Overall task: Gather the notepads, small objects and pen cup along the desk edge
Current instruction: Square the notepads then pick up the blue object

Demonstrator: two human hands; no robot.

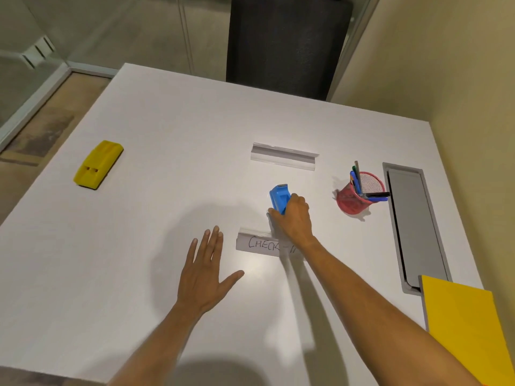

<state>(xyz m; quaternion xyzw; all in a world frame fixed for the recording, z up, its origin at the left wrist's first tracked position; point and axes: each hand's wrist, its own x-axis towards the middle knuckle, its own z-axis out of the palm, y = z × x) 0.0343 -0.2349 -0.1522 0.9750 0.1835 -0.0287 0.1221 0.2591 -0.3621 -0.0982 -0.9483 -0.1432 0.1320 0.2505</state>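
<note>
My right hand (294, 218) is closed around the near end of a small blue plastic object (279, 197) at the middle of the white desk (167, 135). My left hand (204, 277) hovers flat, fingers spread and holding nothing, to the left of a clear sign holder reading "CHECK-I..." (259, 243). A red mesh pen cup (356, 195) with several pens stands to the right of the blue object. At the far left lies a yellow block-shaped object (97, 165). A yellow notepad (468, 327) lies at the right near corner.
A second clear sign holder (284, 156) lies beyond the blue object. A grey cable tray lid (415, 227) is set into the desk along the right side. A black chair back (287, 43) stands behind the far desk edge. A beige wall runs on the right.
</note>
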